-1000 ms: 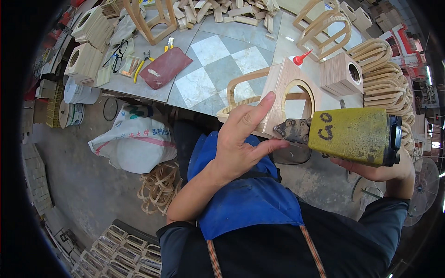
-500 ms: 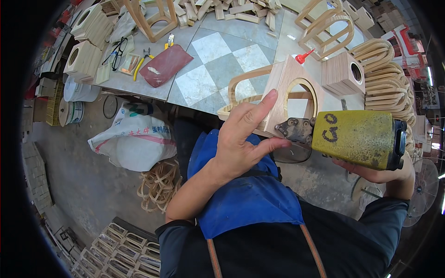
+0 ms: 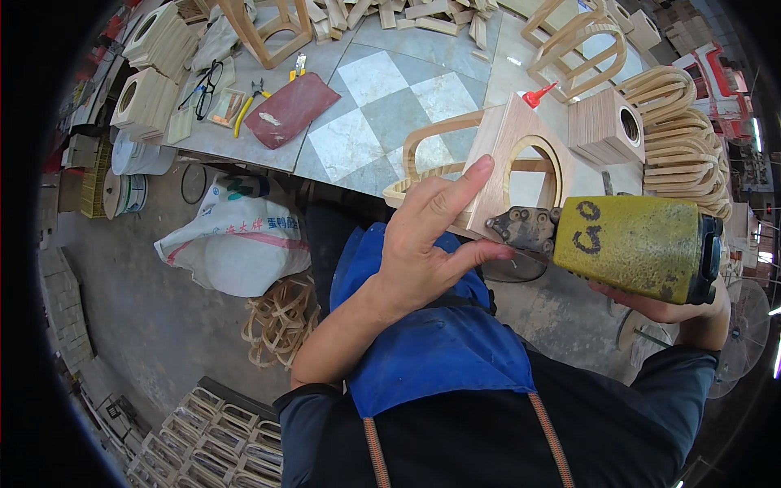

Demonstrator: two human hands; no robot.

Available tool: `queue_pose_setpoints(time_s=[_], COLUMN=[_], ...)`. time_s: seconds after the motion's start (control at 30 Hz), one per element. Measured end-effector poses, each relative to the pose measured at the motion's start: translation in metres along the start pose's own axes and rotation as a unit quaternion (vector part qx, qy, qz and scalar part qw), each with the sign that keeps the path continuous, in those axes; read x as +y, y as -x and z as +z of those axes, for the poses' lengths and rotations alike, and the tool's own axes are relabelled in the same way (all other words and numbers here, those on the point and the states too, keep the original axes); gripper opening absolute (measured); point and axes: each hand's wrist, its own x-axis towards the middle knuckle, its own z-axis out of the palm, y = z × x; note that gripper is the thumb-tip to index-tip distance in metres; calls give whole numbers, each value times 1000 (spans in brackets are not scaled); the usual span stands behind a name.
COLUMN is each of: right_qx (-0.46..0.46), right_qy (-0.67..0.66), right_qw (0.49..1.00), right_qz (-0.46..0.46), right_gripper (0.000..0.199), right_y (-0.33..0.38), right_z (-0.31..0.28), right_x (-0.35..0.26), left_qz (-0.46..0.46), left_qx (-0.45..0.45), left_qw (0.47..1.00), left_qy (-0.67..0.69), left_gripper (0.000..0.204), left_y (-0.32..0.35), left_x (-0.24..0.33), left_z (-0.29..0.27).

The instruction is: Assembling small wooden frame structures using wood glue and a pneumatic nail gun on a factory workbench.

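**Nailing tool set against the corner of a holed wooden panel**

The left hand braces a wooden panel, forefinger along its edge, thumb stretched out just below the tool's nose; its other fingers are hidden, so how tightly it grips cannot be told. The right hand grasps a scuffed yellow tool from beneath, most of its fingers covered by the tool's body. The tool's dark metal nose meets the panel's near lower corner, below its large round hole.

The panel stands tilted at the near edge of the worktop, with a bent-wood frame reaching out behind it to the left. The step in hand looks like fastening panel to frame; the next move seems to call for a steady nose, the two parts pressed flush and the thumb well clear.

Beyond the panel lies a red nozzle; to its right, stacked panels and curved wooden loops. Farther left are a maroon sheet and yellow-handled pliers.
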Motion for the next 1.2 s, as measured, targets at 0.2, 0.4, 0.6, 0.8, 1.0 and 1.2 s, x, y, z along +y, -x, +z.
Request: queue_pose_setpoints(time_s=[0.2,0.4,0.6,0.8,1.0,1.2], right_qx=[37,61,89,95,76,95], right_qy=[18,-142,-146,-171,-134,64], right_qw=[999,987,984,979,982,992], right_qz=[-3,30,48,62,108,57], right_gripper=[35,34,33,34,38,40], right_y=[-1,-6,-12,-13,-20,-22], right_z=[7,1,4,1,-2,-13], right_x=[-5,-3,-6,-8,-14,-24], left_qz=[-19,-21,-6,-2,6,-15], left_qx=[-19,9,-10,-5,13,19], left_qw=[1000,1000,1000,1000,1000,1000], left_qy=[2,15,-5,-4,9,17], left_gripper=[93,89,93,92,88,87], left_y=[1,4,5,6,4,5], left_x=[3,4,1,1,2,6], left_z=[-2,1,0,2,6,4])
